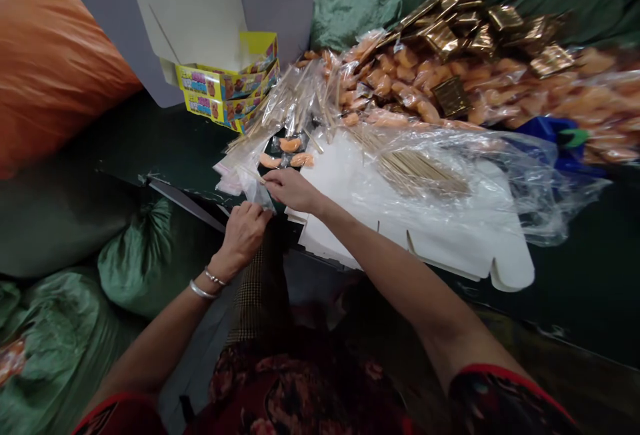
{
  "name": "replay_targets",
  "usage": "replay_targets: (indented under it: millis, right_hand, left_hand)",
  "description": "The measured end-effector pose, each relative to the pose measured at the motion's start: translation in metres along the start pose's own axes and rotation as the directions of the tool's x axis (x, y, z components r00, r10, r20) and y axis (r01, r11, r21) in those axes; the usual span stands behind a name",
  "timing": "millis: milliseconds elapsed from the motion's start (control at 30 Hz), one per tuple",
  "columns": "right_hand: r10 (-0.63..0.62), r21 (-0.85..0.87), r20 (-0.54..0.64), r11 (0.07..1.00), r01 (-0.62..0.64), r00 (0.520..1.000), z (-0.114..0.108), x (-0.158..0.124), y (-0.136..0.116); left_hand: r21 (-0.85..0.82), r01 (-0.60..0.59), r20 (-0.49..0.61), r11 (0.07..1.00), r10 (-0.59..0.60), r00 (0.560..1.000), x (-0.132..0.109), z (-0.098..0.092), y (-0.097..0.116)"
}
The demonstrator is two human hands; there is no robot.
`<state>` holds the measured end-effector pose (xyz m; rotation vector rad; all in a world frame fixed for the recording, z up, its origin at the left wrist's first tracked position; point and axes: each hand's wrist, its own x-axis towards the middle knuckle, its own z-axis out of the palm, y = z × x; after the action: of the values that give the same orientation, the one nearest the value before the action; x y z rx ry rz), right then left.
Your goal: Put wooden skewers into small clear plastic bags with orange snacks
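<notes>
Two hands meet at the edge of a white cardboard blank (440, 255): the left hand (243, 235) and right hand (293, 190) pinch a clear plastic bag (256, 190) in narrowly closed fingers (267, 180), the bag lying between them, just beside some orange sweets (290, 145).

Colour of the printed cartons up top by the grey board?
Bright yellow with multicoloured print on the stacked rectangular cardboard cartons; shows best in the head view.
</notes>
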<state>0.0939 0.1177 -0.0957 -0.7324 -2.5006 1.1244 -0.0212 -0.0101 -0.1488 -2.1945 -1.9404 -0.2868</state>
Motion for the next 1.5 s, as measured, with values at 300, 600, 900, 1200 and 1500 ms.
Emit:
replay_targets:
  millis: [300,600,900,1200,1500]
  right_hand:
    - [0.022,-0.093,0.205,0.996,-0.003,0.978,0.020,0.022,0.011]
    - [0.044,-0.085,0.212,0.996,-0.027,0.976,0.019,0.019,0.009]
    - [-0.033,-0.004,0.158,0.999,0.034,0.987,-0.001,-0.040,-0.009]
    - [0.031,-0.127,0.284,0.992,0.005,0.958,-0.017,-0.073,-0.015]
    - [0.096,-0.317,0.228,0.948,-0.019,0.969,-0.010,-0.070,-0.022]
  left_hand:
    - [-0.787,0.463,0.134,0.407,-0.620,0.773,-0.034,-0.005,-0.010]
    - [-0.906,0.381,0.376,-0.183,-0.761,0.528,-0.012,0.017,0.011]
    - [-0.870,0.280,0.491,-0.405,-0.662,0.567,-0.005,0.003,0.003]
    - [-0.856,0.202,0.505,-0.476,-0.687,0.522,-0.005,0.005,0.002]
    - [-0.862,0.179,0.490,-0.474,-0.687,0.537,-0.005,0.006,0.002]
